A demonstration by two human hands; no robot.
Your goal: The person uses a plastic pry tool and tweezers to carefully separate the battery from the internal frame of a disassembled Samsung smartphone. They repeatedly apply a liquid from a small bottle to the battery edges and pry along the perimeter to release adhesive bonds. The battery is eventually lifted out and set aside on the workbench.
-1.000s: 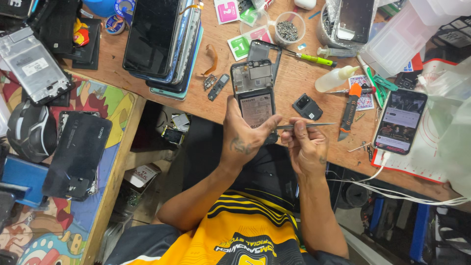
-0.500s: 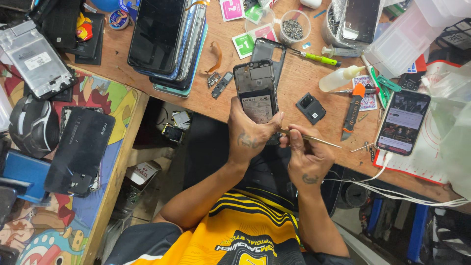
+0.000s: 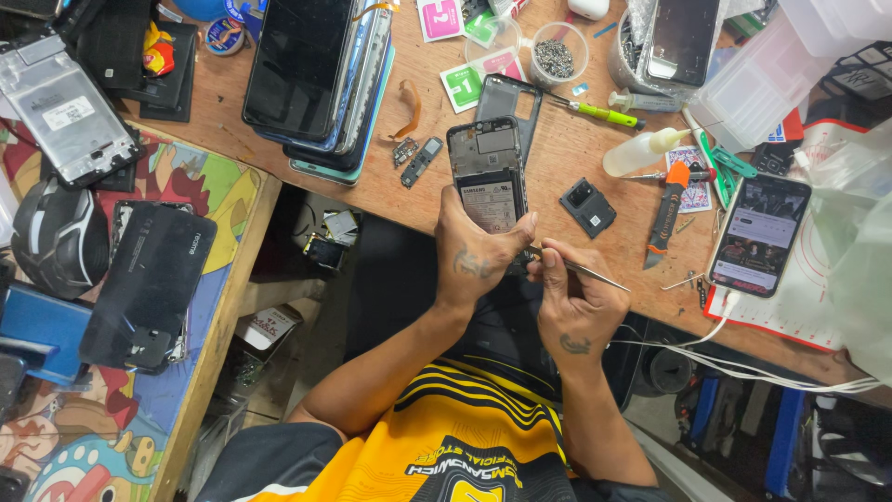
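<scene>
An opened phone (image 3: 487, 175) with its back cover off lies at the near edge of the wooden bench (image 3: 567, 167), battery and inner frame showing. My left hand (image 3: 476, 251) grips its lower end, thumb on the right side. My right hand (image 3: 571, 296) holds thin metal tweezers (image 3: 578, 270), their tip pointing left at the phone's bottom edge beside my left thumb. The phone's lower edge is hidden by my left hand.
A small black module (image 3: 588, 206), an orange-handled tool (image 3: 667, 209), a squeeze bottle (image 3: 646, 151), a green screwdriver (image 3: 599, 112) and a cup of screws (image 3: 557, 56) lie nearby. A lit phone (image 3: 759, 232) charges at right. Stacked phones (image 3: 321, 79) sit left.
The view has shifted slightly. My right hand has moved the tweezers lower and closer in, toward the phone's bottom edge. My left hand keeps its hold.
</scene>
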